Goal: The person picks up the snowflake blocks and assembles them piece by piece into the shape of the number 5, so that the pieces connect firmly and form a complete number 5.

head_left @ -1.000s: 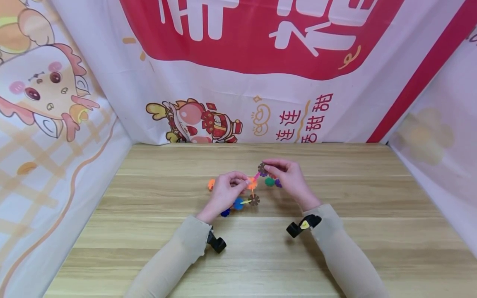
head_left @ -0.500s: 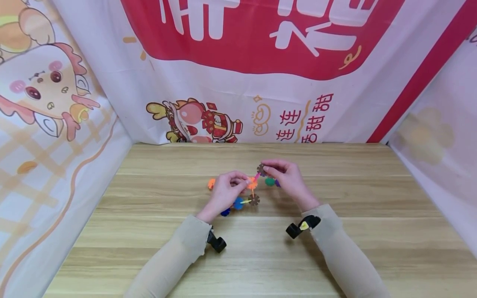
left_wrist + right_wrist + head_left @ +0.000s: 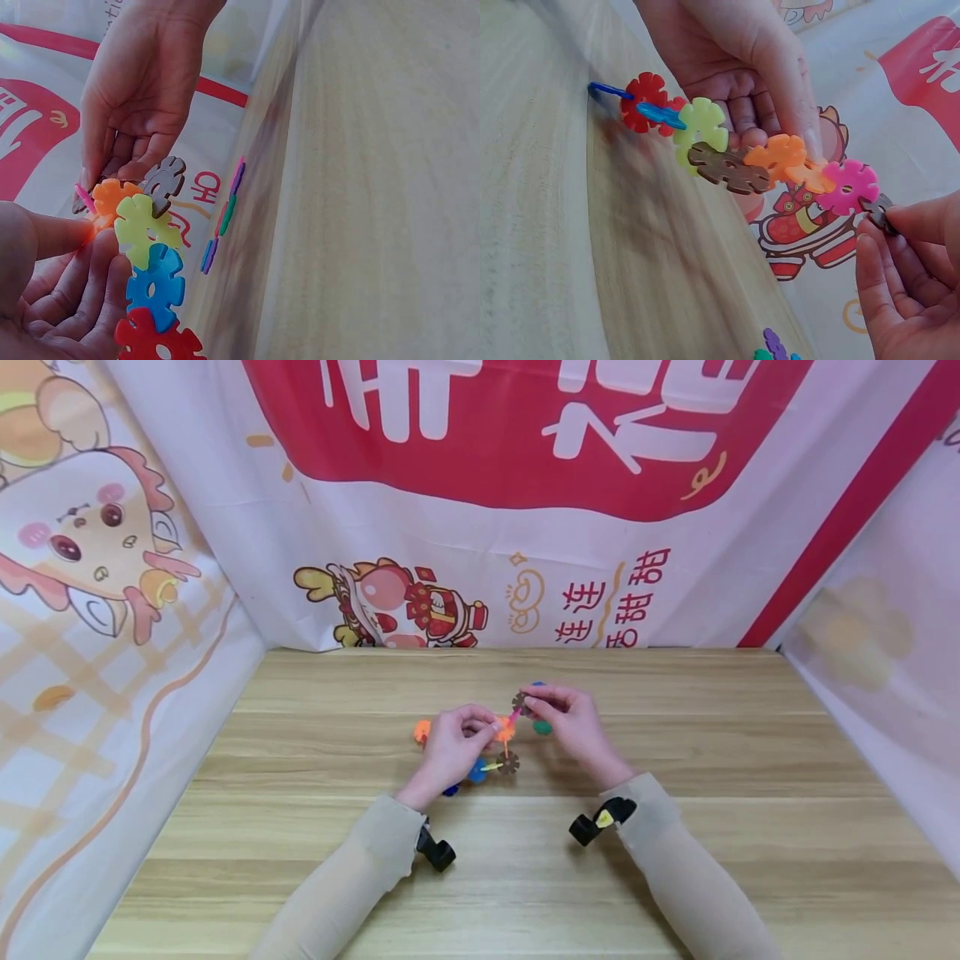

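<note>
A chain of slotted plastic snowflake discs hangs between both hands, raised over the table. My left hand (image 3: 450, 747) pinches an orange disc (image 3: 778, 155) between thumb and fingers. My right hand (image 3: 573, 727) pinches a brown disc (image 3: 882, 214) at the chain's end, where it meets the pink disc (image 3: 847, 186). From the orange part, the chain runs down through another brown disc (image 3: 727, 166), a yellow disc (image 3: 703, 124), a light blue disc (image 3: 156, 286) and a red disc (image 3: 157, 337). A dark blue disc (image 3: 609, 91) ends it.
Beyond the right hand, several discs lie on the wooden table (image 3: 675, 877), among them a green disc (image 3: 542, 727) and a blue disc (image 3: 538, 684). An orange disc (image 3: 422, 732) shows left of the left hand. Printed cloth (image 3: 465, 543) walls the back and sides.
My right hand has shifted slightly left with the brown disc, and the chain has moved a little left too. A blue disc now shows behind the right hand; the purple one is covered.
</note>
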Motion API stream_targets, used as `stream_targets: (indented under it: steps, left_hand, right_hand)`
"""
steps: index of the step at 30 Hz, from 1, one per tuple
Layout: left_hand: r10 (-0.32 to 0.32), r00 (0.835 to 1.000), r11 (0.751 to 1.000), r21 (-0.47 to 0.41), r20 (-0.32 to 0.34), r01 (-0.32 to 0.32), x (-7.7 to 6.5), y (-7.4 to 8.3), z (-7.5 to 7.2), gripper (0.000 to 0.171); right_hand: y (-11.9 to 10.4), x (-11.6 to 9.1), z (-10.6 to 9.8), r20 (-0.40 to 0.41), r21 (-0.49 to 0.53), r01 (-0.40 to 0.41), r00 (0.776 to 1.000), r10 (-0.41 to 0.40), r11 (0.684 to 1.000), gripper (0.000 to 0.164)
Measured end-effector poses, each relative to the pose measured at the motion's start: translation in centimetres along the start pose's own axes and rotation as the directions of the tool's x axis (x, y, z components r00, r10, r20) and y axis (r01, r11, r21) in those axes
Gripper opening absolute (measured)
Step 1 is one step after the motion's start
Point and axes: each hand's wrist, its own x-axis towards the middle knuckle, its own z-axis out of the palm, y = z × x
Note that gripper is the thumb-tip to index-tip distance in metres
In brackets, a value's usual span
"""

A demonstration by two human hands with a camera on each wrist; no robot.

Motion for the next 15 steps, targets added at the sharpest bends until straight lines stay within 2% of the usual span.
stream_targets:
  steps: [8,15]
  left_hand:
    - [-0.003,1.000,1.000,0.000,0.028,0.003,-0.13,0.08,-0.11,0.006]
    - [-0.041,0.990,0.999,0.011,0.138,0.040,-0.17,0.45,-0.26,0.009]
  right_hand:
    - [-0.37,0.40,-0.63,0.069,-0.089,0.017,0.998,-0.011,0.996,0.030]
    - [-0.70,0.65,-1.02,0.137,-0.110,0.046,0.990,-0.031,0.993,0.027]
